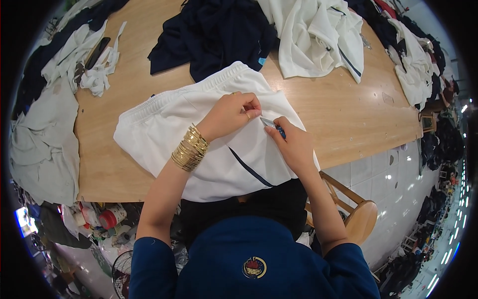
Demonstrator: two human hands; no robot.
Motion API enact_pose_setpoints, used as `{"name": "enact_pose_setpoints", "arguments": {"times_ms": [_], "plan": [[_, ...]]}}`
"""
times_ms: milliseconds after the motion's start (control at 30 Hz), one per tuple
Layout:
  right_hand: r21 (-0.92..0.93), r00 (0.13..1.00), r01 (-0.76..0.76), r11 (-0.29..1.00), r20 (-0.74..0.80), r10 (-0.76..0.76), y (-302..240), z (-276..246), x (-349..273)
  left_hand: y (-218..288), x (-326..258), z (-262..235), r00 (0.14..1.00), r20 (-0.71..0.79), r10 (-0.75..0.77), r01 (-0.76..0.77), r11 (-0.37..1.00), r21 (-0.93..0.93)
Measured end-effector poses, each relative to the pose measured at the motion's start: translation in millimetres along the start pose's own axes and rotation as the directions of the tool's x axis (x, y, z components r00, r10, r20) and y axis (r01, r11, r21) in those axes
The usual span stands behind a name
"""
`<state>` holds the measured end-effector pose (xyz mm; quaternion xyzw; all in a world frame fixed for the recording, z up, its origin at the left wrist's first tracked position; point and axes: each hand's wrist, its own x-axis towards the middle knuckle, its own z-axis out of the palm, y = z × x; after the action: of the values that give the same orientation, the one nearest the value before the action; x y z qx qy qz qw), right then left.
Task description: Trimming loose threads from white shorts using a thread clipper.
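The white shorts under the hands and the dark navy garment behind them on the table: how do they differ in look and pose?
The white shorts are white with a thin dark stripe; the navy garment is dark all over. The shorts lie spread fairly flat, hanging over the near edge of the table; the navy garment lies crumpled in a heap. The left hand pinches the shorts and the right hand holds a small tool on them; no hand touches the navy garment. Both rest on the same table.

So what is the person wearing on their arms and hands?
Short dark blue sleeves end above the elbows, so both forearms are bare. The left hand has a gold ring and a thick stack of gold bangles at the wrist. The right hand shows no jewellery.
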<state>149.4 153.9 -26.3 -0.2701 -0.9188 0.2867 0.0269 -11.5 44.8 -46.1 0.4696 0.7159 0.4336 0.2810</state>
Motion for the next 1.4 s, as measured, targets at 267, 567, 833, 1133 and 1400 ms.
{"name": "enact_pose_setpoints", "arguments": {"times_ms": [267, 567, 833, 1133, 1400], "plan": [[0.044, 1.0, -0.021, 0.999, -0.011, 0.021, -1, 2, 2, 2, 0, -3, 0.998, 0.034, -0.047, 0.051, 0.993, -0.107], [0.02, 0.998, 0.053, 0.998, -0.023, -0.052, 2, 5, 6, 4, -4, -2, 0.998, 0.008, -0.057, 0.057, 0.978, -0.198], [0.143, 0.974, -0.132, 0.981, -0.165, 0.155, 18, -28, 12, 75, -89, 68, 0.668, 0.649, 0.363, -0.462, 0.886, -0.021], [0.259, 0.998, -0.001, 0.966, 0.065, -0.016, -1, -9, -12, -6, -86, -5, 0.975, -0.081, 0.206, -0.144, 0.869, 0.474], [0.097, 0.982, 0.132, 0.987, 0.124, -0.143, -25, 22, -25, -9, -83, -15, 0.99, -0.042, -0.134, 0.14, 0.97, 0.198]]}}
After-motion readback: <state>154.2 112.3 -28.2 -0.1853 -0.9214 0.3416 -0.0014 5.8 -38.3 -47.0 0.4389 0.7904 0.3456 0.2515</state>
